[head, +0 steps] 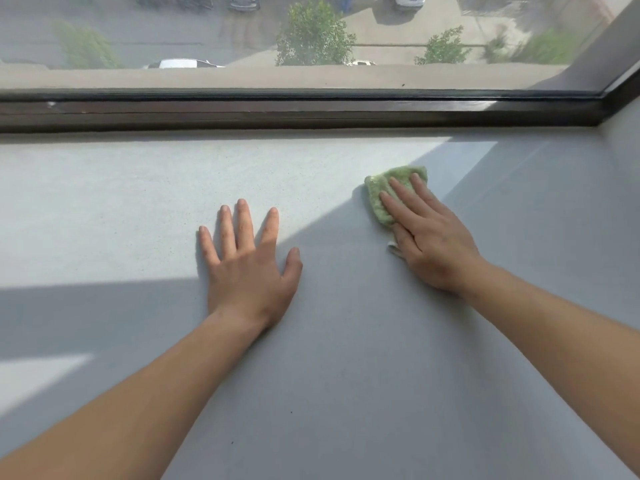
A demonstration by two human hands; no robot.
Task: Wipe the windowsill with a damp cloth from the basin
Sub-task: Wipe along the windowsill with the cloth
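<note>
The wide pale grey windowsill (138,202) fills most of the head view, half in sunlight and half in shade. A small folded green cloth (379,192) lies on it at the right of centre. My right hand (429,237) presses flat on the cloth with fingers stretched out over it; a white tag sticks out under the palm. My left hand (247,261) rests flat on the bare sill to the left of the cloth, fingers spread, holding nothing. No basin is in view.
A dark window frame (311,112) runs along the far edge of the sill, with the glass pane (207,36) behind it showing a street and trees below. At the right a wall (623,140) meets the sill in a corner.
</note>
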